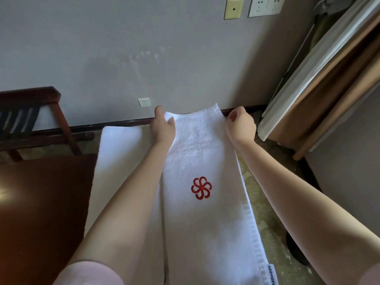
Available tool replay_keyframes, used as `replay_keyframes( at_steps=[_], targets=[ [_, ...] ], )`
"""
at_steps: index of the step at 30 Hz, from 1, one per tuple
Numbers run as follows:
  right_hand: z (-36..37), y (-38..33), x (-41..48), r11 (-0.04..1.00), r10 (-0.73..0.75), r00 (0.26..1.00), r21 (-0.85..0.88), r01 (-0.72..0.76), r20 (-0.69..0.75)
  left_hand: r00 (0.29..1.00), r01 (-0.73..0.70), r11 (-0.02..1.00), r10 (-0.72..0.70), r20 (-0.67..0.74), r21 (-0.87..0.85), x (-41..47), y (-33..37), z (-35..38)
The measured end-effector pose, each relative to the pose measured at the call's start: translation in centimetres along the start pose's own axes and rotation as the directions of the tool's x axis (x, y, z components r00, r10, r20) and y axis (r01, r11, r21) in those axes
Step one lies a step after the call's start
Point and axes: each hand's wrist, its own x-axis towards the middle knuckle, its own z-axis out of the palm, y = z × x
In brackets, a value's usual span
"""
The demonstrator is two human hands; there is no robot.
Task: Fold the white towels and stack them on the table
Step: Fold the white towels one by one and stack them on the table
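A long white towel [197,153] with a red embroidered flower emblem hangs stretched out in front of me, folded lengthwise. My left hand [163,126] pinches its far left corner. My right hand [240,125] grips the far right corner with curled fingers. A second white towel [121,153] lies flat on the dark wooden table [45,202], under and left of my left forearm. The near end of the held towel runs out of view at the bottom.
A dark wooden chair [30,120] stands at the table's far left. The grey wall with sockets is straight ahead. A curtain [320,83] hangs at the right over patterned carpet [267,212].
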Motion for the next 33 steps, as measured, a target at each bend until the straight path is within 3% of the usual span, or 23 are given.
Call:
replay_keyframes(
  at_steps=[2, 5, 7, 9, 10, 13, 16, 21, 26, 30, 33],
  targets=[
    [0.0, -0.8, -0.8, 0.981, -0.175, 0.979, -0.100, 0.165, -0.104, 0.999, -0.047, 0.999, 0.047, -0.021, 0.018, -0.3, 0.2, 0.0],
    [0.6, -2.4, -2.8, 0.845, -0.531, 0.823, -0.204, 0.494, -0.204, 0.994, -0.103, 0.990, 0.101, -0.029, -0.095, -1.1, 0.6, -0.2],
    [1.5, -2.8, -3.4, 0.729, -0.660, 0.751, -0.267, 0.630, -0.030, 0.989, -0.147, 0.981, 0.141, -0.049, -0.126, -1.6, 0.4, -0.7],
    [2.3, -2.1, -3.0, 0.728, -0.545, 0.803, -0.339, 0.596, 0.243, 0.973, -0.227, 0.971, 0.229, 0.015, -0.079, -1.8, 0.0, -1.0],
    [2.7, -1.5, -2.5, 0.756, -0.447, 0.838, -0.368, 0.542, 0.314, 0.957, -0.275, 0.961, 0.275, 0.090, -0.017, -1.8, -0.4, -1.1],
    [3.2, 0.4, -1.4, 0.825, -0.262, 0.887, -0.388, 0.411, 0.381, 0.901, -0.372, 0.887, 0.276, 0.334, 0.272, -1.6, -1.5, -0.8],
    [3.1, 0.7, -1.1, 0.840, -0.239, 0.887, -0.375, 0.393, 0.396, 0.879, -0.396, 0.819, 0.207, 0.430, 0.415, -1.5, -1.4, -0.7],
    [1.1, -0.6, -3.0, 0.854, -0.344, 0.884, -0.285, 0.435, 0.317, 0.907, -0.357, 0.867, 0.233, 0.351, 0.347, -3.6, -0.4, -2.8],
    [-2.2, 0.1, -8.9, 0.857, -0.416, 0.882, -0.230, 0.461, 0.221, 0.866, -0.477, 0.843, 0.401, 0.300, 0.250, -10.2, -0.1, -5.5],
    [-4.4, 3.2, -16.2, 0.849, -0.430, 0.871, -0.222, 0.479, 0.236, 0.818, -0.569, 0.803, 0.528, 0.228, 0.180, -17.3, -1.0, -7.5],
    [-5.2, 6.5, -21.4, 0.821, -0.415, 0.844, -0.260, 0.508, 0.340, 0.787, -0.608, 0.779, 0.565, 0.248, 0.152, -21.8, -2.0, -8.2]
  ],
)
